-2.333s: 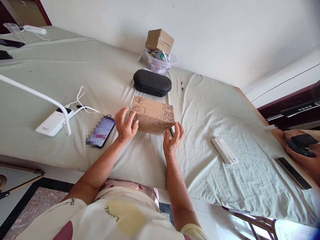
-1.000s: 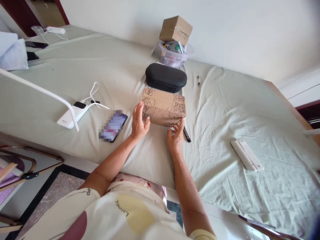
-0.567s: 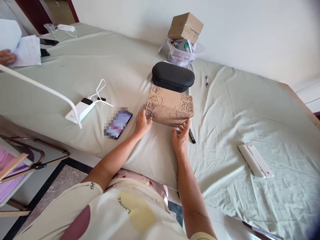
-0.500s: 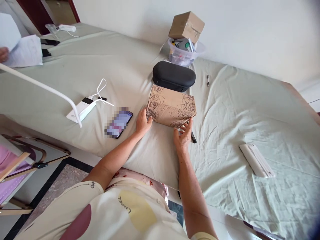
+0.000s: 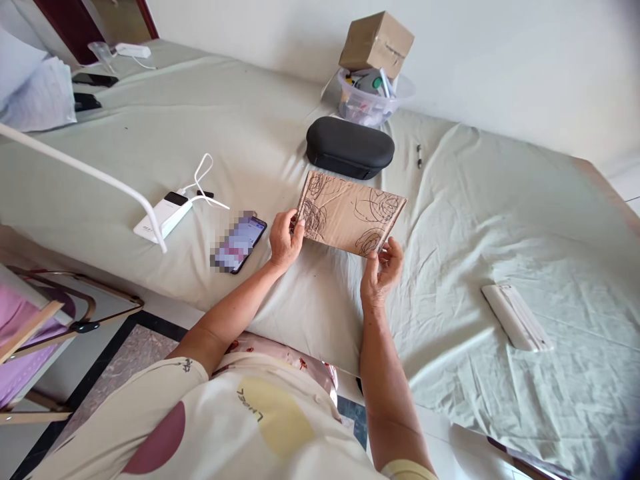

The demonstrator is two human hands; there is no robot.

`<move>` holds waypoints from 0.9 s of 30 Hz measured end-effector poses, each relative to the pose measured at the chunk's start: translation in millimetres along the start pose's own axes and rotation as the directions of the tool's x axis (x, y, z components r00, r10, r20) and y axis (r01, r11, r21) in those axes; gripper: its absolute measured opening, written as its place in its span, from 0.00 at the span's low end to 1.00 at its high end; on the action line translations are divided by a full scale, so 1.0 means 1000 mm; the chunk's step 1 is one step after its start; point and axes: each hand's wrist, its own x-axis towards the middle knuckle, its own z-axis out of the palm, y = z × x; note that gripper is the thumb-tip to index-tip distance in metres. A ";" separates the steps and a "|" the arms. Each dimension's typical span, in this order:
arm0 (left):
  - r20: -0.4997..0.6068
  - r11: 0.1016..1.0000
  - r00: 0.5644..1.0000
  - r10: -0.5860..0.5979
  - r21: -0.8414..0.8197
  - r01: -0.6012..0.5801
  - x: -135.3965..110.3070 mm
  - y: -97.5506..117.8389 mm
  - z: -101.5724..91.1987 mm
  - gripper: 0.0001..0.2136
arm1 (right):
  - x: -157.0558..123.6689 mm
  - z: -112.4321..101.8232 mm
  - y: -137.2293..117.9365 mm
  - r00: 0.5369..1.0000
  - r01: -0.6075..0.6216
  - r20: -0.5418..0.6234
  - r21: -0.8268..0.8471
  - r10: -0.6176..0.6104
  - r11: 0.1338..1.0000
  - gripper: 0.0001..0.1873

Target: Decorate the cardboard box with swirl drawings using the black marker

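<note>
Between my two hands is a cardboard box [image 5: 350, 212] with dark scribbled swirls near its corners. One broad face of it is turned toward me. My left hand [image 5: 287, 239] grips the box's left edge, thumb on the near side. At the lower right corner, my right hand [image 5: 381, 272] holds the box with its thumb in front and its fingers curled behind. How far the box is off the cloth, I cannot tell. Just behind it lies a black oblong case [image 5: 350, 148]. A phone [image 5: 240, 243] with a partly blurred screen rests left of my left hand.
A pale green cloth [image 5: 450, 267] covers the table. Left are a white power bank [image 5: 163, 217] with a cable and a white curved bar [image 5: 100, 167]. A clear basket [image 5: 367, 107] of items, topped by another carton [image 5: 375, 43], stands by the wall. A white object [image 5: 517, 319] lies right.
The box has been tilted and turned in my hands, showing another scribbled face. My right hand moved slightly right; the black marker-like item beside it is no longer visible. Papers at far left shifted left.
</note>
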 end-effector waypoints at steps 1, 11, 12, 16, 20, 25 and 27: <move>-0.001 1.000 1.000 0.004 -0.012 -0.004 0.001 0.001 -0.001 0.26 | 0.000 -0.001 0.000 1.000 0.004 0.003 0.010 -0.004 1.000 0.29; 0.029 1.000 0.999 -0.018 -0.003 0.018 0.004 0.008 -0.008 0.27 | 0.003 -0.007 -0.012 0.996 0.089 0.032 -0.034 -0.088 0.995 0.23; 0.041 1.000 0.999 -0.020 -0.003 0.021 0.004 0.008 -0.008 0.27 | 0.003 -0.007 -0.014 0.994 0.098 0.040 -0.032 -0.097 0.995 0.22; 0.109 0.999 0.993 -0.042 0.007 0.042 0.003 0.007 -0.009 0.28 | 0.004 -0.006 -0.018 0.996 0.077 0.051 -0.044 -0.074 0.996 0.22; 0.111 0.988 0.992 0.059 0.137 -0.074 -0.001 0.009 -0.007 0.26 | 0.003 -0.004 -0.019 0.998 0.054 0.048 -0.062 -0.051 0.997 0.23; 0.180 0.939 0.956 0.234 0.212 -0.269 -0.010 0.021 -0.003 0.15 | 0.002 -0.002 -0.020 0.996 0.044 0.076 -0.064 -0.039 0.997 0.22; 0.269 0.932 0.926 0.264 0.174 -0.317 -0.016 0.028 -0.001 0.15 | 0.001 -0.001 -0.019 0.995 0.049 0.090 -0.057 -0.044 0.997 0.21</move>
